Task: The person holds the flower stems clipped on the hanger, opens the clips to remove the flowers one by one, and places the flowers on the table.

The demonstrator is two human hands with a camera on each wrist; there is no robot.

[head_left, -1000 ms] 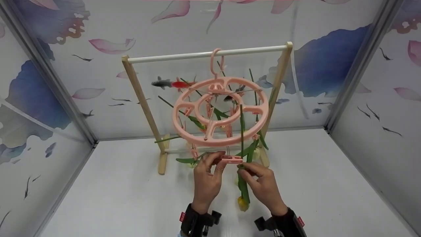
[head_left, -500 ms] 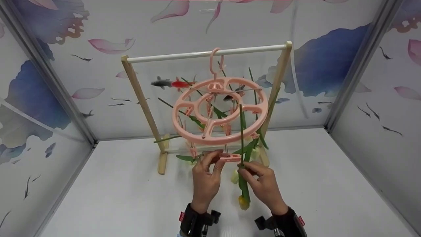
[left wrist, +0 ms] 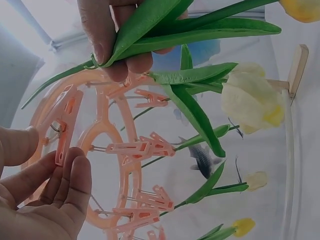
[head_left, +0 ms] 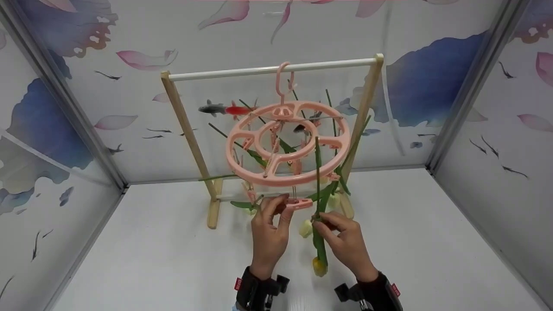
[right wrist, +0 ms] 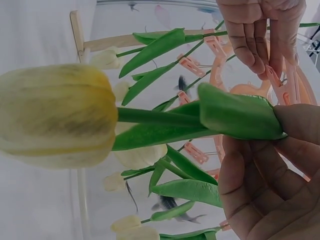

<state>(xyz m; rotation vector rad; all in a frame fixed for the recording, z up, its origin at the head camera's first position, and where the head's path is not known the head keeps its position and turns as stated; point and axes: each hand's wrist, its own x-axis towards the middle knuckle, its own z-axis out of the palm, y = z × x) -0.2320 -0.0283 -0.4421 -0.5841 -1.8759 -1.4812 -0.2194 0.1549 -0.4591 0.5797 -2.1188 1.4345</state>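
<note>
My left hand (head_left: 270, 237) pinches a pink plastic clothespin (head_left: 300, 204) that hangs from a round pink clip hanger (head_left: 287, 179). In the left wrist view the thumb and fingers lie on that clothespin (left wrist: 64, 122) at its lower end. My right hand (head_left: 345, 239) pinches the stem of a yellow artificial tulip (head_left: 320, 266), bloom down and stem pointing up past the hanger's ring. A small gap separates the clothespin from this stem. The right wrist view shows the fingers at the base of the tulip's green leaves (right wrist: 240, 115).
A wooden rack with a white rod (head_left: 224, 74) carries the hanger by its hook (head_left: 281, 82). Several other tulips hang bloom down from its clothespins, among them a white tulip (left wrist: 252, 97). Patterned panels (head_left: 432, 82) enclose the white table (head_left: 151, 259).
My left hand and its clothespin have shifted a little left and up, widening the gap to the tulip stem. The hanger swung slightly along; my right hand stays almost still.
</note>
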